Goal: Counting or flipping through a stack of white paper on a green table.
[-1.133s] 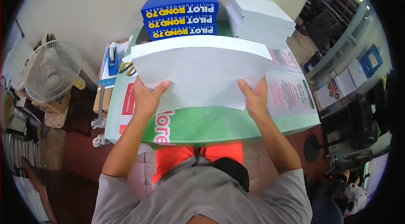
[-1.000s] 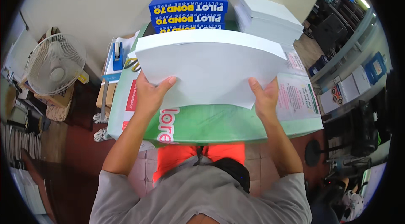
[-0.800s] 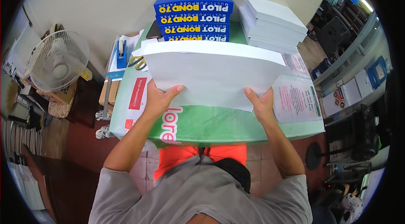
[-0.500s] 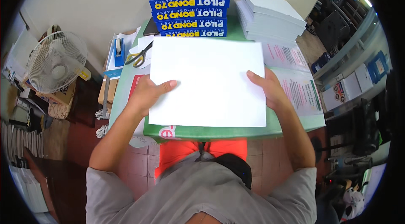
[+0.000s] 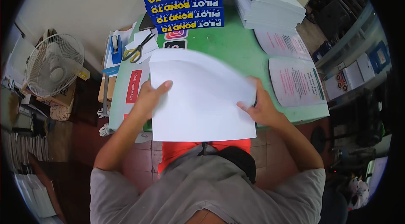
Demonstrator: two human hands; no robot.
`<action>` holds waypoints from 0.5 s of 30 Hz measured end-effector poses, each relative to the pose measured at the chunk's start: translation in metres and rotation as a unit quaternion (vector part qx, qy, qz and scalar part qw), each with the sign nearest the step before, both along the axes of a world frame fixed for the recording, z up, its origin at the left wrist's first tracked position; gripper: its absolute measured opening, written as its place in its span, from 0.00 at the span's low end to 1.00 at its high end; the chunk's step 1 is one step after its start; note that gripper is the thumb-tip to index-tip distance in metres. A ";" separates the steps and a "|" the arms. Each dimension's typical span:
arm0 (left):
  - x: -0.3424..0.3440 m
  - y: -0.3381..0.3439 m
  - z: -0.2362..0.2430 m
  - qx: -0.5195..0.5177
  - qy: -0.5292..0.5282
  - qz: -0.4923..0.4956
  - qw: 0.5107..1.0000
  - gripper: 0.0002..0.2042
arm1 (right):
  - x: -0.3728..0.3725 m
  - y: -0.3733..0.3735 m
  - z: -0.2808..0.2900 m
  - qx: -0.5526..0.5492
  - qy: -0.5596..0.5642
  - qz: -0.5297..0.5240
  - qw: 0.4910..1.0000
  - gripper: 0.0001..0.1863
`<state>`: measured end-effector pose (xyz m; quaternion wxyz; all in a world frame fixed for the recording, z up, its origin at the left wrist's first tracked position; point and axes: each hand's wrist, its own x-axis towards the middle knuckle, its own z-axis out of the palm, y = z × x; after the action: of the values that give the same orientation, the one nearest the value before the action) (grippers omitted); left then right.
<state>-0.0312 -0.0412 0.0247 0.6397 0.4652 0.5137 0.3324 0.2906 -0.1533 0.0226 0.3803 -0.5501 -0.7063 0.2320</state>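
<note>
A stack of white paper sheets [image 5: 202, 108] is held up over the near edge of the green-covered table, its near side reaching past that edge. My left hand [image 5: 152, 98] grips its left edge, thumb on top and fingers hidden beneath. My right hand [image 5: 266, 106] is closed on the right edge, thumb above, fingertips blurred. Toward that hand the sheets bow, and their far right corner is smeared by motion. Beyond the paper's far left corner lie black-and-yellow scissors [image 5: 138, 48], on loose white papers.
Blue paper reams [image 5: 183, 4] are piled against the wall, left of a tall white paper stack [image 5: 270, 6]. At the table's left are a blue tape dispenser [image 5: 116, 49] and a white fan [image 5: 55, 65]. Printed panels [image 5: 295, 81] cover the table's right side.
The paper has come nearer to me and changed from flat to bowed. My right hand has moved inward and lower. More of the green tabletop shows behind the sheets.
</note>
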 end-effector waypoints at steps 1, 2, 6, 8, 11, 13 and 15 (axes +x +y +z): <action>0.002 -0.009 -0.006 0.001 0.001 -0.001 1.000 0.22 | 0.000 -0.002 0.002 0.001 0.001 -0.001 1.000 0.29; 0.003 -0.019 -0.014 0.225 0.029 0.018 0.974 0.22 | 0.000 -0.002 0.006 -0.131 0.209 -0.004 0.969 0.31; -0.001 -0.036 -0.012 0.420 0.108 -0.016 0.901 0.23 | 0.002 -0.008 0.007 -0.333 0.417 -0.017 0.846 0.35; -0.002 -0.028 -0.003 0.416 0.151 -0.035 0.896 0.23 | -0.002 -0.015 0.002 -0.326 0.414 -0.013 0.850 0.35; -0.015 -0.017 0.010 -0.006 -0.098 -0.047 0.994 0.23 | -0.013 -0.030 -0.005 -0.084 0.266 -0.024 0.960 0.30; -0.023 -0.024 0.008 -0.234 -0.240 -0.013 0.942 0.25 | -0.015 -0.032 0.001 -0.031 -0.017 -0.018 0.999 0.26; -0.023 -0.048 0.014 -0.240 -0.212 -0.001 0.947 0.25 | -0.019 -0.030 -0.007 0.062 -0.037 -0.005 0.997 0.25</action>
<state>-0.0543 -0.0890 0.0391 0.8266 0.2174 0.4307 0.2897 0.2716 -0.1836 0.0160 0.3885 -0.5368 -0.7304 0.1653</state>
